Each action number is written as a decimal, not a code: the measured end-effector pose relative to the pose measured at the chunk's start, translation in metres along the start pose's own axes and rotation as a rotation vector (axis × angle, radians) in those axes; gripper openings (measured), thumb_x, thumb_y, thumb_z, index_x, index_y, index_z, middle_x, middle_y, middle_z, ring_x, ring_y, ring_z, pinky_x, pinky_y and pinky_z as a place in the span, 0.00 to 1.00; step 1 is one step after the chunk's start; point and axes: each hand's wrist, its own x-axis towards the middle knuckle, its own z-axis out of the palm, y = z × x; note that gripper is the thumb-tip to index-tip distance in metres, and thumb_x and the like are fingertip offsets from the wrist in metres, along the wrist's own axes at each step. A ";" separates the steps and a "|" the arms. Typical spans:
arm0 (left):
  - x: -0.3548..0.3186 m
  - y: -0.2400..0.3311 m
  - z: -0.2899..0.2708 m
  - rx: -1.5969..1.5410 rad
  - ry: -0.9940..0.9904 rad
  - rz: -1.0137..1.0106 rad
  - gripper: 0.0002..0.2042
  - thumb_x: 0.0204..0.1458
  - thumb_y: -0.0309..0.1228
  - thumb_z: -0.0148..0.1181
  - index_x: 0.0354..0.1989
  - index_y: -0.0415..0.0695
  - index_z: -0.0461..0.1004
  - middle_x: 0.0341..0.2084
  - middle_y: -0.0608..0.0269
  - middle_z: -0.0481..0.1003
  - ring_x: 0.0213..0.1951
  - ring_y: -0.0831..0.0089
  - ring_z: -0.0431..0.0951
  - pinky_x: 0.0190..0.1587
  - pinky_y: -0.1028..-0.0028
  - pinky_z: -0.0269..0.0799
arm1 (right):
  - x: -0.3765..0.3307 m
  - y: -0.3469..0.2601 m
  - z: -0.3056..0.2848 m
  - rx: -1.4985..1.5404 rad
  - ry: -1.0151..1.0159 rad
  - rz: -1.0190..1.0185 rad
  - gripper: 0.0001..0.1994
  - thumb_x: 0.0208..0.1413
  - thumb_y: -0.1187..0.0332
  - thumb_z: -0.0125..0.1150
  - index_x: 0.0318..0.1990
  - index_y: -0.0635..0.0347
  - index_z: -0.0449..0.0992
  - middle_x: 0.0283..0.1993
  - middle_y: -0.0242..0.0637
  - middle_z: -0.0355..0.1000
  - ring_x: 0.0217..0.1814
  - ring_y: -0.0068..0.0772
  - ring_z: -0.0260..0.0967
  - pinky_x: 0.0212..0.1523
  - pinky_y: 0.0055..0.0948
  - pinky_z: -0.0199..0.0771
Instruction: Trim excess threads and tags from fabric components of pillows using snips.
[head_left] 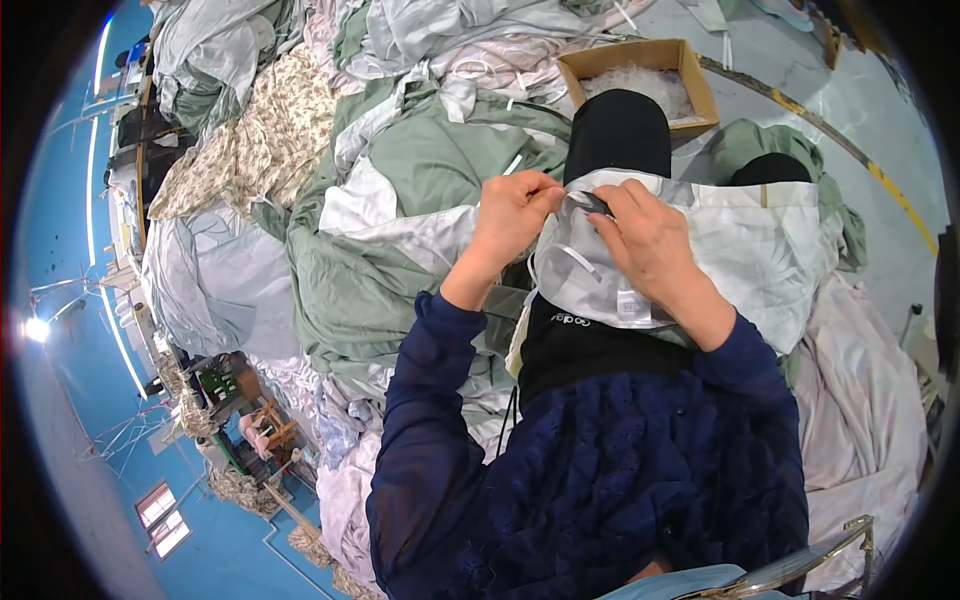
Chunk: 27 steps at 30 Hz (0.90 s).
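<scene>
Two hands are in view, both the person's own, entering from the near edge in dark navy sleeves. One pale grey-white sheet of printed fabric (760, 250) lies draped over the person's lap and knees, its far edge running left to right at the middle of the scene. The left hand (512, 215) is closed, pinching the far edge of this fabric at its left corner. The right hand (650, 240) lies on the same edge just right of the left one, fingers curled down on the cloth; the two hands nearly touch. Between them a small dark object (590, 203) is held against the fabric edge; what it is cannot be told. One white sewn-in label (630, 305) shows on the fabric near the right wrist.

Surroundings: one open brown cardboard box (690, 60) holding white fluffy scraps stands far right on the grey floor. A large heap of sage-green fabric (420, 170) lies to the left and beyond the hands, with one cream floral-print cloth (260, 140) far left of it. More pale cloth (860, 390) is piled at the right. Nothing covers the hands.
</scene>
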 end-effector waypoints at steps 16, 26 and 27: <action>0.001 0.004 0.004 0.150 0.136 0.246 0.02 0.49 0.21 0.60 0.28 0.36 0.75 0.20 0.53 0.74 0.21 0.63 0.73 0.25 0.69 0.68 | 0.016 0.003 0.001 -0.064 -0.069 0.000 0.07 0.53 0.68 0.64 0.38 0.58 0.76 0.32 0.36 0.68 0.33 0.43 0.72 0.31 0.38 0.72; 0.002 0.006 0.004 0.146 0.163 0.252 0.01 0.49 0.21 0.61 0.27 0.36 0.75 0.21 0.54 0.74 0.21 0.63 0.74 0.26 0.69 0.67 | 0.025 0.005 0.004 -0.095 -0.090 -0.013 0.06 0.52 0.68 0.65 0.35 0.59 0.78 0.31 0.36 0.69 0.33 0.42 0.72 0.32 0.38 0.72; 0.002 0.006 0.004 0.145 0.164 0.239 0.01 0.49 0.21 0.61 0.28 0.37 0.75 0.21 0.54 0.74 0.22 0.63 0.74 0.26 0.69 0.67 | 0.025 0.006 0.006 -0.102 -0.094 -0.017 0.06 0.51 0.68 0.65 0.35 0.59 0.78 0.31 0.36 0.69 0.33 0.42 0.72 0.32 0.38 0.72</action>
